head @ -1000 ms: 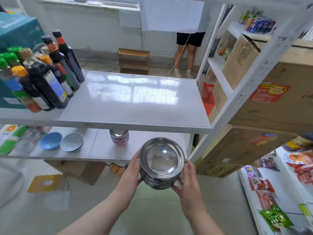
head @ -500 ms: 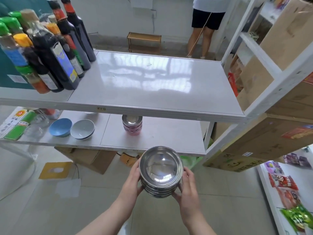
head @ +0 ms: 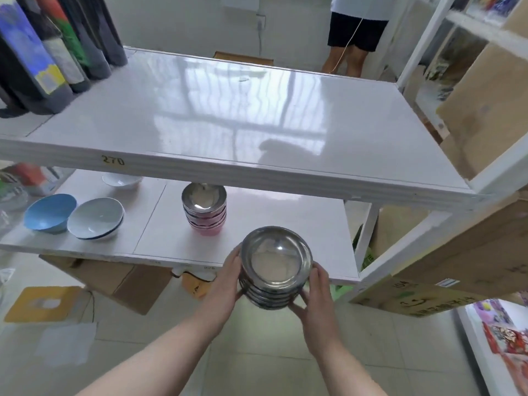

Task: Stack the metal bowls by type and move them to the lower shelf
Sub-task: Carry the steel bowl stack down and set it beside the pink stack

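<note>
A stack of several plain steel bowls (head: 275,264) is held between my left hand (head: 225,277) and my right hand (head: 318,292), one on each side. The stack hovers just over the front edge of the lower shelf (head: 160,241), right of centre. Farther back on that shelf stands a second stack of metal bowls with pink outsides (head: 204,208), a shiny steel bowl on top. The upper shelf (head: 228,110) above is bare in its middle and right part.
A blue bowl (head: 50,212), a pale grey bowl (head: 95,218) and a white bowl (head: 121,180) sit on the lower shelf's left. Dark sauce bottles (head: 57,47) crowd the upper shelf's left. Cardboard boxes (head: 485,115) fill the racks at right. A person (head: 354,38) stands behind.
My head has dropped and come closer, so the lower shelf shows more. Both hands have carried the steel stack forward to the lower shelf's front edge.
</note>
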